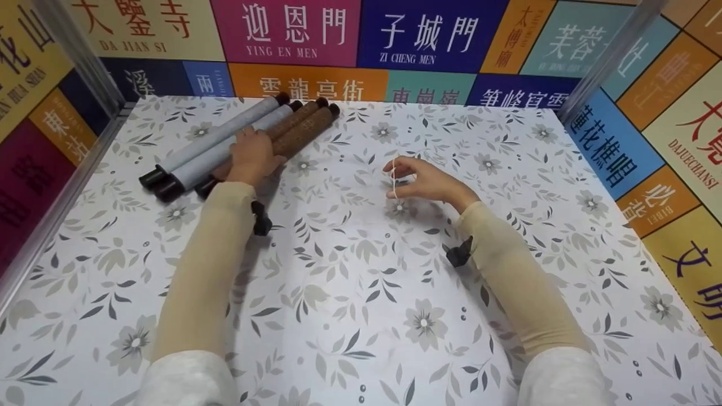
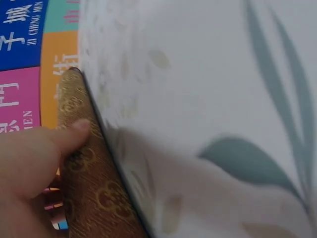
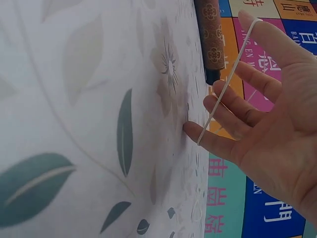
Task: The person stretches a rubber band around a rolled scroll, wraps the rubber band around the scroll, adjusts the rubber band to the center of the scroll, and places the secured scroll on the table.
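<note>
Four rolled scrolls lie side by side at the back left in the head view. Two are pale grey, one of them the outer grey scroll (image 1: 220, 133); two are patterned brown. My left hand (image 1: 254, 155) grips the near brown scroll (image 1: 307, 132). In the left wrist view the thumb (image 2: 77, 131) presses on its gold-flowered side (image 2: 99, 193), with the fingers partly hidden behind. To the right, my right hand (image 1: 431, 183) is held over the table with its fingers spread. A thin white elastic band (image 3: 225, 89) stretches between the thumb and one finger.
The table (image 1: 350, 270) has a white leaf-and-flower cover. Panels with coloured blocks and writing stand behind it (image 1: 287, 28) and along both sides. Dark end knobs (image 1: 169, 189) stick out from the scrolls at both ends.
</note>
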Motion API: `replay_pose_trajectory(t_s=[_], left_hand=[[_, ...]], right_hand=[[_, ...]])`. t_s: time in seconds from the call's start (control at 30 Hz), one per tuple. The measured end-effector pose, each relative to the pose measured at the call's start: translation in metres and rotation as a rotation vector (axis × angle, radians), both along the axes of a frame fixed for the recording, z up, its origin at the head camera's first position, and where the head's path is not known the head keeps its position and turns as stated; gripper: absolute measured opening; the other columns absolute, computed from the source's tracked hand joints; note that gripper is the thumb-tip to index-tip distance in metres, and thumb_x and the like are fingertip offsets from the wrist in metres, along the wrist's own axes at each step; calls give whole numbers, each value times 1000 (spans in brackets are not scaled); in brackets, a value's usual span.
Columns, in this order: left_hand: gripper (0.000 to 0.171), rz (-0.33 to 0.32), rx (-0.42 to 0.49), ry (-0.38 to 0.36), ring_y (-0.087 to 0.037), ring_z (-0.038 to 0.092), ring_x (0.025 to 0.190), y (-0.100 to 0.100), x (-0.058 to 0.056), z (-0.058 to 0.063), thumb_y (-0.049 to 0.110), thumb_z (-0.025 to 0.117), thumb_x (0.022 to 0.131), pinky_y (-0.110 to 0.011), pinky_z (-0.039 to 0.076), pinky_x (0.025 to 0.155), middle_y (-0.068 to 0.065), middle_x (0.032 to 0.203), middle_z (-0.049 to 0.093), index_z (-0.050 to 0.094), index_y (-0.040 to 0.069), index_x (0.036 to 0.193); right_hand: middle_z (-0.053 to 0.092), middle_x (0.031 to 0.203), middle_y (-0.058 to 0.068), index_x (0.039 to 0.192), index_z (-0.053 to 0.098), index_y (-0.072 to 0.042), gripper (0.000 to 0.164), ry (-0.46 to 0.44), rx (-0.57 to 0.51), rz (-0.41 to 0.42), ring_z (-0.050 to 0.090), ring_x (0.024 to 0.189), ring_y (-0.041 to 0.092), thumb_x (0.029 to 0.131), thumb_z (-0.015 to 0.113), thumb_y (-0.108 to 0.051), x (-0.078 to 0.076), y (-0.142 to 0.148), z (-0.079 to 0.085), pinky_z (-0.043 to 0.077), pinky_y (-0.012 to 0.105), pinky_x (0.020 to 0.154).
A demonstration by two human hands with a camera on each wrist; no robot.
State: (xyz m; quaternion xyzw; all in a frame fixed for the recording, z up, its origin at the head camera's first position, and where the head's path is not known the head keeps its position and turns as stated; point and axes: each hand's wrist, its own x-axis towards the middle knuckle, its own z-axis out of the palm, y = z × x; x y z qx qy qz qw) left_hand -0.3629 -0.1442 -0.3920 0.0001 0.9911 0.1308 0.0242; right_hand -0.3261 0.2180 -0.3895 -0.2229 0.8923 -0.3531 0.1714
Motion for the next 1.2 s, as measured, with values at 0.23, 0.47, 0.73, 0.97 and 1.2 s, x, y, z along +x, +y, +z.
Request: replay_pose_trajectory(t_s=[0.23, 0.47, 0.73, 0.97, 1.2], left_hand=[[76, 40, 120, -155, -45, 21, 135, 4, 1, 16, 32, 67, 81, -55, 32, 109, -32, 143, 26, 34, -11, 134], [108, -16, 193, -261, -40, 32, 138, 10, 4, 25, 24, 71, 78, -46, 29, 115, -29, 151, 25, -7, -8, 146], [80, -130, 37, -36, -43, 43, 121, 16, 13, 14, 22, 82, 60, -51, 40, 102, -26, 129, 45, 44, -5, 125], [84, -252, -102, 66, -39, 61, 96, 27, 16, 6, 18, 77, 63, -52, 49, 81, -18, 109, 62, 31, 9, 131], [54, -415, -223, 318, -38, 61, 81, 38, 23, -9, 7, 69, 73, -52, 50, 66, -15, 97, 61, 39, 11, 117]], right_hand=[[50, 137, 16, 130, 49, -12, 59, -46, -11, 9, 40, 134, 32, 80, 73, -31, 13, -6, 22, 27, 54, 114], [49, 139, 16, 129, 50, -12, 56, -51, 6, -2, 39, 135, 32, 81, 73, -29, 20, -9, 33, 26, 53, 114], [48, 138, 17, 127, 49, -10, 54, -54, -22, -13, 41, 133, 33, 81, 73, -26, 19, -9, 30, 28, 52, 114], [44, 139, 17, 123, 46, -6, 54, -42, -116, -103, 39, 134, 35, 80, 74, -22, 14, -1, 26, 30, 52, 112], [38, 141, 6, 121, 40, -13, 60, -33, -191, -197, 36, 137, 28, 76, 77, -28, -7, 14, 7, 41, 47, 101]])
